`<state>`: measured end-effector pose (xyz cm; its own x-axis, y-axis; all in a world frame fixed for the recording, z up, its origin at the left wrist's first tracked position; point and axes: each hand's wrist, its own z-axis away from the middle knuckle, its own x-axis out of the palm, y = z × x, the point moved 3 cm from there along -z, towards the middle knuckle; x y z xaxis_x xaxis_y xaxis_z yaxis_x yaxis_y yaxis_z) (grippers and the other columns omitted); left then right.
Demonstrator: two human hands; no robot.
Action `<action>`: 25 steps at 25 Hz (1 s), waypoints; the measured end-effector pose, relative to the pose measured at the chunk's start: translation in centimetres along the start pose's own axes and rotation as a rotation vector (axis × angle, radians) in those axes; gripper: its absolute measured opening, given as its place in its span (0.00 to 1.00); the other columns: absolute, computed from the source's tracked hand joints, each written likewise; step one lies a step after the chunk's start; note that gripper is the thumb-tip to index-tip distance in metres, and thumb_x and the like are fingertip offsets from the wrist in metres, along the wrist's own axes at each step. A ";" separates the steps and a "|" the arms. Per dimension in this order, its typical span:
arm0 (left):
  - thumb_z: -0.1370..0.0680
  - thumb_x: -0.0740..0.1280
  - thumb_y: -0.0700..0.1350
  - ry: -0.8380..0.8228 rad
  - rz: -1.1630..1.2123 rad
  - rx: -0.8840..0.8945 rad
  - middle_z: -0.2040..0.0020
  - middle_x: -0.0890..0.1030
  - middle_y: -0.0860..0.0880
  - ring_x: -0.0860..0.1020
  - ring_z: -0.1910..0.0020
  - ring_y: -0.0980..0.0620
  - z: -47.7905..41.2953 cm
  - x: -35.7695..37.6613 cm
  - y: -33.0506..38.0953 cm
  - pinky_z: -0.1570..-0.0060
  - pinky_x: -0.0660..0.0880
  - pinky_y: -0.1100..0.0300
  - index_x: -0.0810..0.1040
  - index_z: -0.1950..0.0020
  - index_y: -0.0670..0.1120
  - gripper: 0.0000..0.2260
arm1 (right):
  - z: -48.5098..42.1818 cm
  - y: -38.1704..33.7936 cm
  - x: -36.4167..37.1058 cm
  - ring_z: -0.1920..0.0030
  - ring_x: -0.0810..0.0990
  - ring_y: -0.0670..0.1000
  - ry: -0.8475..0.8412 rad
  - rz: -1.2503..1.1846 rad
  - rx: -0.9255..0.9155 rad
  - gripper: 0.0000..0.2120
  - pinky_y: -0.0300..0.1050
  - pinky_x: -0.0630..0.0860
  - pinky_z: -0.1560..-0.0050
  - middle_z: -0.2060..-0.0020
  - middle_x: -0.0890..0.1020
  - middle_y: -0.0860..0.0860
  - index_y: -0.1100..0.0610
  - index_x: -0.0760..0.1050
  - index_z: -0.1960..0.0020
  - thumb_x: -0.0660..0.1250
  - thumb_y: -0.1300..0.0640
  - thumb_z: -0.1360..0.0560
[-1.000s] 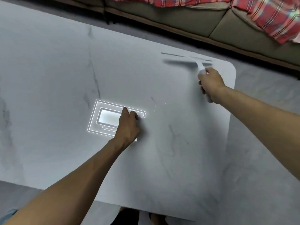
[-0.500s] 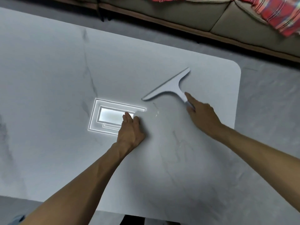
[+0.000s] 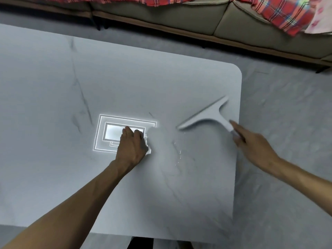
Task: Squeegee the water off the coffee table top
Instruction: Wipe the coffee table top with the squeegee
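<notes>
Squeegee [image 3: 206, 116] is on the coffee table top [image 3: 53, 87] near its right edge, blade set diagonally w/ the far tip toward the rounded corner & the near tip toward mid-table. Right hand [image 3: 251, 146] grips the handle end: index finger laid straight along the handle, other fingers look wrapped round it, though blur hides the detail. Left hand [image 3: 133, 146] rests on the top w/ fingers loosely bent, tips down, holding nothing; it sits over a bright ceiling-light reflection [image 3: 111, 133]. A few water droplets [image 3: 179, 152] glint btwn the two hands, just nearer than the blade. Step in hand looks like a pull stroke, prob. toward the near or right edge. To do it well: tilt the handle so the rubber lip lies flat along its full length, even pressure thru the index finger, one steady drag that takes in the droplets & runs right off the edge, no lifting mid-stroke. Overlap passes; diagonal blade should shed water to one side. Sofa [image 3: 179, 17] w/ plaid blanket [image 3: 280, 13] lies beyond the table.
</notes>
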<state>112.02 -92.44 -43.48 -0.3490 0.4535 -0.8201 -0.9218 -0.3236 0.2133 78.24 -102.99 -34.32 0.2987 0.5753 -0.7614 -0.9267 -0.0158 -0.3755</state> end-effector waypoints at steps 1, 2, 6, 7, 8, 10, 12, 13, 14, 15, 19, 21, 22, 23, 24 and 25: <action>0.31 0.38 0.39 -0.047 0.035 -0.033 0.56 0.70 0.42 0.70 0.47 0.39 0.2 0.9 0.5 0.52 0.66 0.51 0.68 0.54 0.43 0.20 | -1.7 -0.8 -1.1 0.58 0.79 0.54 0.078 -0.070 0.005 0.24 0.44 0.74 0.56 0.54 0.82 0.54 0.45 0.60 0.24 0.58 0.51 0.19; 0.31 0.41 0.43 -0.043 0.035 -0.041 0.52 0.71 0.41 0.69 0.45 0.39 0.2 1.1 1.0 0.51 0.64 0.52 0.67 0.53 0.43 0.17 | -3.7 -1.8 -2.0 0.60 0.78 0.53 0.135 -0.144 0.021 0.23 0.43 0.74 0.58 0.56 0.80 0.53 0.46 0.62 0.24 0.57 0.52 0.19; 0.26 0.55 0.46 -0.037 -0.055 0.034 0.33 0.63 0.27 0.60 0.30 0.30 -0.2 1.6 3.2 0.32 0.61 0.47 0.68 0.41 0.41 0.16 | -12.5 -4.8 -3.6 0.74 0.71 0.51 0.247 -0.584 0.413 0.20 0.34 0.65 0.82 0.67 0.73 0.52 0.47 0.66 0.29 0.53 0.48 0.20; 0.26 0.55 0.45 -0.048 -0.040 0.028 0.30 0.60 0.26 0.58 0.29 0.29 -0.3 1.6 3.5 0.31 0.60 0.45 0.67 0.40 0.40 0.16 | -13.7 -5.5 -3.6 0.73 0.72 0.53 0.237 -0.574 0.448 0.20 0.36 0.66 0.81 0.66 0.73 0.53 0.44 0.64 0.28 0.51 0.50 0.19; 0.26 0.55 0.44 -0.060 -0.078 0.050 0.29 0.58 0.26 0.58 0.29 0.28 -0.4 1.9 3.7 0.30 0.59 0.45 0.67 0.40 0.40 0.16 | -14.3 -6.0 -3.4 0.71 0.74 0.55 0.204 -0.517 0.431 0.20 0.40 0.68 0.79 0.65 0.72 0.53 0.42 0.62 0.28 0.50 0.52 0.19; 0.26 0.54 0.43 -0.118 -0.094 0.064 0.30 0.60 0.25 0.58 0.30 0.28 -0.7 1.7 4.1 0.30 0.60 0.43 0.67 0.39 0.39 0.17 | -13.7 -6.4 -2.6 0.65 0.77 0.59 0.123 -0.340 0.355 0.20 0.48 0.74 0.73 0.61 0.73 0.56 0.41 0.63 0.31 0.51 0.56 0.20; 0.25 0.55 0.43 -0.173 -0.108 0.053 0.30 0.60 0.26 0.58 0.29 0.28 -1.0 1.3 4.2 0.29 0.60 0.43 0.66 0.35 0.39 0.19 | -11.1 -5.4 -0.6 0.57 0.79 0.62 0.057 -0.080 0.230 0.26 0.56 0.79 0.61 0.53 0.76 0.61 0.44 0.51 0.23 0.53 0.57 0.19; 0.25 0.55 0.43 -0.186 -0.097 0.062 0.31 0.62 0.27 0.59 0.30 0.29 -1.4 1.2 4.3 0.30 0.61 0.43 0.65 0.34 0.39 0.20 | -9.2 -4.6 0.5 0.53 0.79 0.63 0.041 0.003 0.188 0.28 0.55 0.78 0.55 0.48 0.77 0.62 0.46 0.46 0.22 0.54 0.55 0.18; 0.25 0.53 0.43 -0.198 -0.084 0.076 0.33 0.64 0.27 0.61 0.32 0.29 -1.8 1.1 4.4 0.32 0.62 0.44 0.65 0.35 0.39 0.19 | -6.9 -3.8 1.5 0.53 0.79 0.62 0.022 0.033 0.163 0.29 0.52 0.76 0.52 0.47 0.78 0.62 0.47 0.43 0.21 0.53 0.54 0.18; 0.26 0.52 0.43 -0.208 -0.074 0.071 0.34 0.65 0.27 0.63 0.34 0.29 -2.0 0.9 4.5 0.34 0.63 0.44 0.66 0.36 0.39 0.19 | -4.5 -3.1 2.5 0.56 0.78 0.60 -0.006 0.053 0.146 0.29 0.50 0.76 0.53 0.49 0.80 0.61 0.48 0.42 0.21 0.52 0.53 0.17; 0.27 0.57 0.43 -0.256 -0.072 0.073 0.37 0.65 0.26 0.64 0.36 0.29 -2.4 0.0 5.0 0.35 0.64 0.46 0.66 0.37 0.39 0.20 | 4.0 -1.8 4.4 0.63 0.79 0.50 -0.166 0.088 0.122 0.30 0.52 0.79 0.55 0.54 0.82 0.54 0.47 0.41 0.21 0.53 0.54 0.17; 0.29 0.58 0.42 -0.262 -0.079 0.097 0.39 0.66 0.26 0.65 0.38 0.29 -2.5 0.1 5.0 0.36 0.64 0.46 0.66 0.38 0.38 0.20 | 4.4 -2.0 3.5 0.55 0.82 0.54 -0.149 0.031 0.128 0.29 0.50 0.79 0.49 0.46 0.83 0.57 0.44 0.43 0.22 0.54 0.53 0.17; 0.30 0.58 0.41 -0.257 -0.082 0.103 0.39 0.66 0.26 0.65 0.38 0.29 -2.6 0.3 4.9 0.36 0.64 0.46 0.67 0.38 0.38 0.21 | 3.0 -2.3 2.4 0.51 0.82 0.56 -0.085 0.013 0.136 0.28 0.46 0.78 0.49 0.42 0.81 0.57 0.45 0.45 0.21 0.54 0.52 0.17; 0.31 0.58 0.41 -0.256 -0.078 0.107 0.39 0.67 0.26 0.65 0.38 0.29 -2.7 0.6 4.8 0.36 0.64 0.45 0.67 0.39 0.37 0.21 | 0.8 -2.6 1.3 0.48 0.81 0.59 0.001 0.002 0.148 0.27 0.43 0.74 0.51 0.40 0.80 0.58 0.46 0.48 0.21 0.54 0.52 0.17; 0.31 0.57 0.41 -0.257 -0.080 0.116 0.38 0.67 0.26 0.64 0.38 0.29 -2.9 0.9 4.6 0.36 0.64 0.45 0.67 0.40 0.37 0.20 | -1.9 -3.0 0.1 0.48 0.81 0.61 0.086 -0.010 0.160 0.26 0.43 0.71 0.54 0.41 0.80 0.60 0.48 0.50 0.21 0.54 0.53 0.17; 0.31 0.57 0.41 -0.257 -0.080 0.122 0.38 0.68 0.27 0.64 0.38 0.29 -3.0 1.1 4.5 0.36 0.63 0.44 0.67 0.40 0.38 0.20 | -4.8 -3.6 -1.2 0.49 0.81 0.63 0.151 -0.023 0.172 0.26 0.44 0.70 0.55 0.45 0.80 0.61 0.50 0.51 0.21 0.54 0.54 0.18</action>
<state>108.00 -95.87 -45.00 -0.2912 0.6738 -0.6791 -0.9562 -0.1831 0.2283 82.31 -107.53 -34.56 0.3392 0.4447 -0.8289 -0.9405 0.1430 -0.3082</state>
